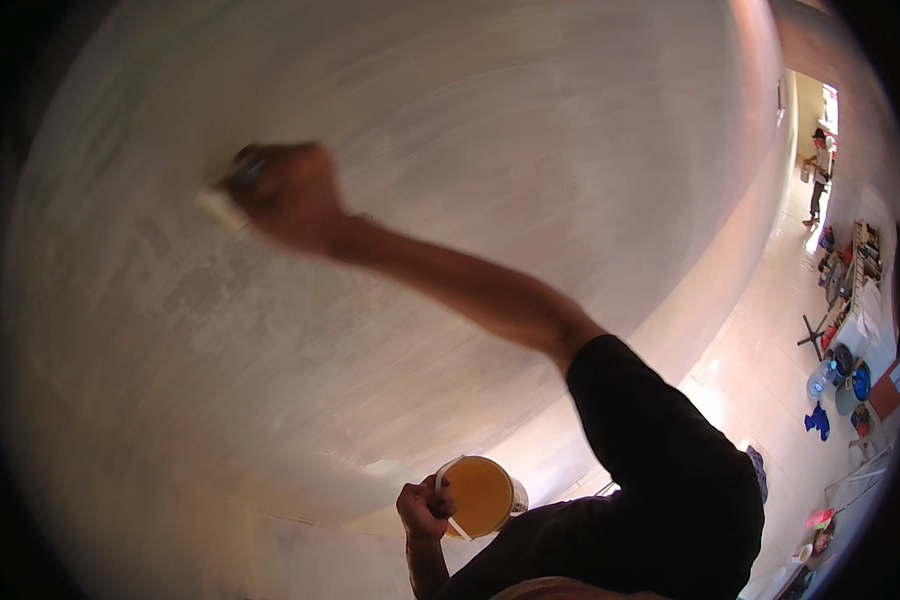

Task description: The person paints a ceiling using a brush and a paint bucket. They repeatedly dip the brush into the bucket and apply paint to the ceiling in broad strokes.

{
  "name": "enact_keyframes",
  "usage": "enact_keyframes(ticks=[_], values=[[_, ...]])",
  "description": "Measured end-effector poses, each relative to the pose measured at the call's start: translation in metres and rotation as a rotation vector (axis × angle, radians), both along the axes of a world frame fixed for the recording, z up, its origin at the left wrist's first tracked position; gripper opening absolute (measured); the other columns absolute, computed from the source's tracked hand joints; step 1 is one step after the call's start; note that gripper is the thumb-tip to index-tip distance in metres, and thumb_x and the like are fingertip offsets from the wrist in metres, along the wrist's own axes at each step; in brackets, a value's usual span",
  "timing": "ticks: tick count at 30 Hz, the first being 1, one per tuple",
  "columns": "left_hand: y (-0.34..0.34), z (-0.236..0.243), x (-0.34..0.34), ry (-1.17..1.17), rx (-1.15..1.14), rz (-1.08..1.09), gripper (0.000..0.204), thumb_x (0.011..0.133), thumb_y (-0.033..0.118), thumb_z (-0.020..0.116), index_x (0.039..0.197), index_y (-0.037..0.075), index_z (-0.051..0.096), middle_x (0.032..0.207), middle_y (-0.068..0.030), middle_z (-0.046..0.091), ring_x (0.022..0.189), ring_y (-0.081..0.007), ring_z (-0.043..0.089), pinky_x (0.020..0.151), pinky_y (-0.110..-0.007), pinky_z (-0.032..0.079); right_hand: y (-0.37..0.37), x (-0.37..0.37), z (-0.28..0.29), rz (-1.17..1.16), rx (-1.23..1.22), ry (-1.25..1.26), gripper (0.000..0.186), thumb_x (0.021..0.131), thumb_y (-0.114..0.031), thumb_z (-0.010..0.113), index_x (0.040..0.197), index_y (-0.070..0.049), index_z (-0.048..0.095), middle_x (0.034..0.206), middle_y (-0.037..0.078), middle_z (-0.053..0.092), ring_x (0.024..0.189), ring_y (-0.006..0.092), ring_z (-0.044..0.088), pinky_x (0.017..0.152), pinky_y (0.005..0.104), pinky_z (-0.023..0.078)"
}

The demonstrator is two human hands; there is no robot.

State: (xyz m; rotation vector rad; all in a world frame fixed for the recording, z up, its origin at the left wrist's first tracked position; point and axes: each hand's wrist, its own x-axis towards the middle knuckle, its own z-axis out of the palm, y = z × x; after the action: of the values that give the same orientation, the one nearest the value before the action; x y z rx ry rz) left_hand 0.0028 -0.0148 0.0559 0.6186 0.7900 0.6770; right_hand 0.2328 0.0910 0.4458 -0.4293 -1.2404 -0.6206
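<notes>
Our right fingers [277, 204] clamp a blurred, pale-edged tool [221, 208] | our left fingers [438, 501] clamp the bucket [519, 496] handle [447, 470] | bucket base hidden

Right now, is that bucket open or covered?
Open: no lid covers the bucket, and you can see straight into its amber-coloured inside.

Wall [530, 130] was open above and below the right arm [470, 285]; the right hand [295, 195] could pass either way. Low down, the bucket [483, 497] in the left hand [425, 507] blocked the space by the wall. Floor [755, 370] left a lane alongside; clear bottle [821, 381] and blue bundle [817, 421] stood in the way farther right.
</notes>
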Motion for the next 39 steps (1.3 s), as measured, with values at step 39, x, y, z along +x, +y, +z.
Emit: enact_keyframes(ticks=[39], values=[[-0.008, 0.016, 0.000, 0.043, 0.021, 0.046, 0.039, 0.073, 0.028, 0.039, 0.089, -0.004, 0.055, 0.053, 0.0029, 0.030, 0.041, -0.0113, 0.022, 0.041, -0.027, 0.021, -0.011, -0.119, 0.010, 0.129, 0.006, -0.225, 0.013, 0.076, -0.010, 0.068, 0.073, -0.003, 0.057, 0.064, 0.012, 0.057, 0.054, 0.0305, 0.057, 0.050, 0.0386, 0.047]])
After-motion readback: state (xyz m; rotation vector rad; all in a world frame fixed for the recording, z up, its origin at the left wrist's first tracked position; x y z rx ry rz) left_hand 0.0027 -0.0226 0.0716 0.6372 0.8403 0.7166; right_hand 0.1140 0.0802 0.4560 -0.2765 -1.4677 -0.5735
